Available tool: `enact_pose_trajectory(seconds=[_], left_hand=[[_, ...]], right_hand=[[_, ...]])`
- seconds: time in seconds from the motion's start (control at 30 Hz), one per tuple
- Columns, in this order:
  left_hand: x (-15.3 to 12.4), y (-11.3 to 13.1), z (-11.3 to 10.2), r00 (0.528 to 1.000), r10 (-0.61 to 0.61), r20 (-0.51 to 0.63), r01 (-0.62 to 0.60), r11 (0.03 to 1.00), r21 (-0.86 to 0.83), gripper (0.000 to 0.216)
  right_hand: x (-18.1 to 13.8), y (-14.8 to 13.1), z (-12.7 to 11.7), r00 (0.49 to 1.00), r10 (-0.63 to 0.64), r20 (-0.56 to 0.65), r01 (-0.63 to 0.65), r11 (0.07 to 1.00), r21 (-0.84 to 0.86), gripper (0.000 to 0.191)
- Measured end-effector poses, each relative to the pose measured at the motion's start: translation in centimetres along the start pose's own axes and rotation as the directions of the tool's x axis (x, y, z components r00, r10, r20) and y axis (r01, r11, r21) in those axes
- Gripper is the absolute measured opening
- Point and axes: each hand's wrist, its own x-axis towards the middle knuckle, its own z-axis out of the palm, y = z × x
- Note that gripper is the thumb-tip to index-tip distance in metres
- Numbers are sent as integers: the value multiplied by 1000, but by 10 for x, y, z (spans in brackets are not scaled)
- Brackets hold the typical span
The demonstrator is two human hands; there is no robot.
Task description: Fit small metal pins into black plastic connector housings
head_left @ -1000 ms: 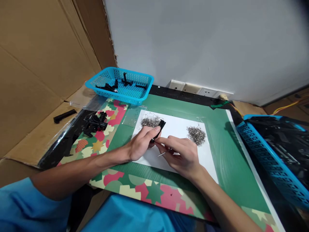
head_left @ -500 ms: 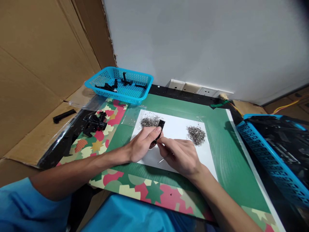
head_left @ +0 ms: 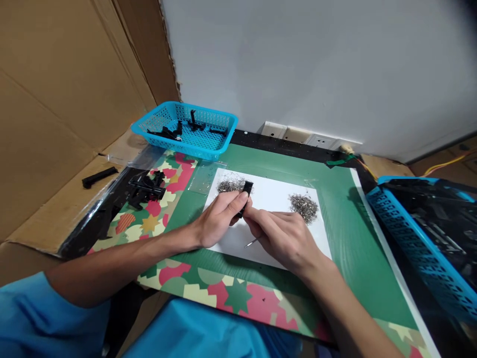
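Note:
My left hand (head_left: 218, 221) is closed around a narrow black plastic part (head_left: 248, 187), thumb on top, its far end sticking up past the thumb. My right hand (head_left: 285, 238) meets it from the right, fingertips pinched against the part's lower side; whatever lies between those tips is hidden. From under the right palm pokes the tip of a thin silver metal rod (head_left: 251, 243), its other end covered by the hand. Below both hands lies a white sheet of paper (head_left: 227, 246), bearing a left pile of small metal springs or clips (head_left: 229, 185) and a right pile (head_left: 303, 208).
A blue basket (head_left: 182, 146) with several black parts stands at the back left. Black plastic pieces (head_left: 145, 189) lie on the patterned mat, and a long one (head_left: 100, 176) on cardboard. Another blue basket (head_left: 417, 253), full of black parts, is at the right. Wall sockets (head_left: 298, 134) line the back.
The black part has turned slightly in my left hand and stands a little higher. My right fingers have shifted slightly with it, still against its lower side.

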Motion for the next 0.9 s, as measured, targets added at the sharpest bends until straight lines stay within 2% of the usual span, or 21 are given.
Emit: enact_pose_trajectory(seconds=[0.3, 0.6, 0.9], left_hand=[[1, -2, 1, 999, 28, -14, -28, 999, 16, 53], [1, -2, 1, 999, 32, -31, -30, 997, 75, 53], [1, -3, 0, 999, 35, -18, -33, 997, 73, 54]], right_hand=[[0, 0, -4, 1000, 1, -6, -1, 999, -45, 22], [4, -1, -5, 998, -21, 59, 31, 985, -170, 22], [0, 2, 2, 998, 54, 21, -53, 998, -33, 21]])
